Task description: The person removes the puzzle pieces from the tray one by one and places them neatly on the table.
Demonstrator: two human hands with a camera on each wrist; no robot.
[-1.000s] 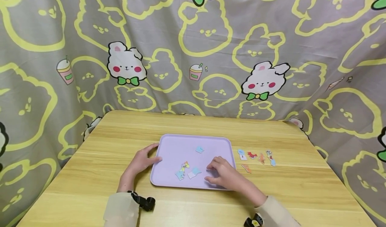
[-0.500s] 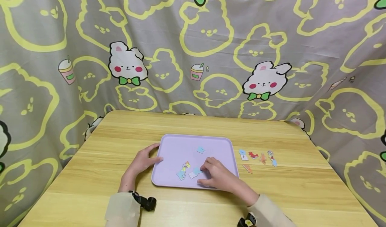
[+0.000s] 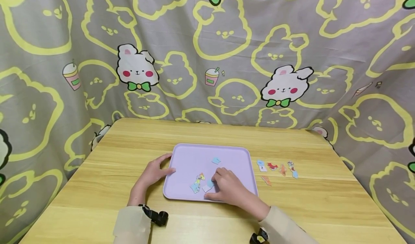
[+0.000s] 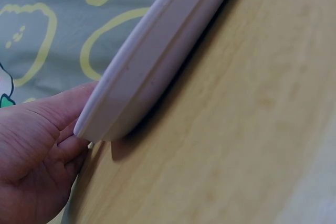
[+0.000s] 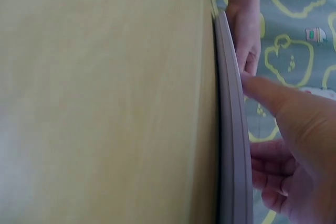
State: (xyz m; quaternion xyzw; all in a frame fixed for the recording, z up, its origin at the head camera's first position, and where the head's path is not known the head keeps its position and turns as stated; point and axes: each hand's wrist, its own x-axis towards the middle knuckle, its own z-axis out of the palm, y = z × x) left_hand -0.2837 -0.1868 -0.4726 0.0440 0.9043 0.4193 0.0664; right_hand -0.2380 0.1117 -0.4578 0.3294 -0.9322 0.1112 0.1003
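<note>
Loosely curled, right hand (image 3: pixel 227 187) overhangs jagged pieces (image 3: pixel 206 189); left hand (image 3: pixel 155 171) grips a smooth tray (image 3: pixel 191 159).

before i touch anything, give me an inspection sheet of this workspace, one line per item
surface: wood-grain table, lavender tray lying on it
job's things: small printed pieces on the tray; more on the table to its right, including a red piece
clutter: nothing seen
hands: left hand holds the tray's left edge; right hand is over the tray beside a blue-and-white piece, any contact hidden
cables: nothing seen
surroundings: patterned grey curtain behind and at both sides; black camera on each wrist
</note>
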